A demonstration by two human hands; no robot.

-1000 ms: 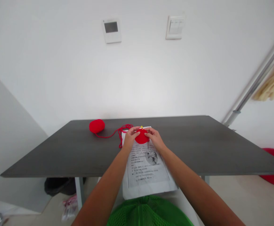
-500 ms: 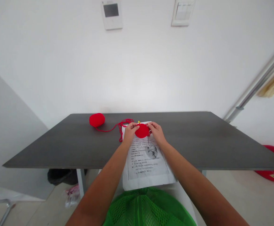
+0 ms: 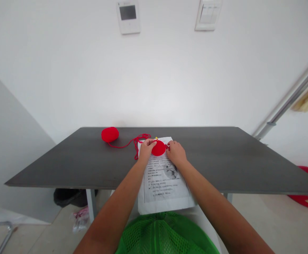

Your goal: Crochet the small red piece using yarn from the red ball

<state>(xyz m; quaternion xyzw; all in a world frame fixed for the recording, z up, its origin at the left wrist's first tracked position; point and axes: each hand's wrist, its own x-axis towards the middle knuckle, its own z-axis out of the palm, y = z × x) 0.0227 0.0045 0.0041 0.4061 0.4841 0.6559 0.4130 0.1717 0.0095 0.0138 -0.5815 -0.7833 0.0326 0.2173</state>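
Over paper (image 3: 159, 203), left hand (image 3: 146, 148) pinching red disc (image 3: 158, 148), right hand (image 3: 176, 152) curled, its grip unclear

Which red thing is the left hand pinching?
The round red piece, pinched at its edge by the left hand; the yarn ball lies untouched, farther left.

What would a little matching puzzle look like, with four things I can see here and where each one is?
Things:
1. yarn ball
2. round red piece
3. printed sheet
4. switch panel

Places:
A. between the left hand and the right hand
B. on the tabletop, left of both hands
C. up on the wall
D. reaching past the tabletop's near edge

Pairs: 1-B, 2-A, 3-D, 4-C
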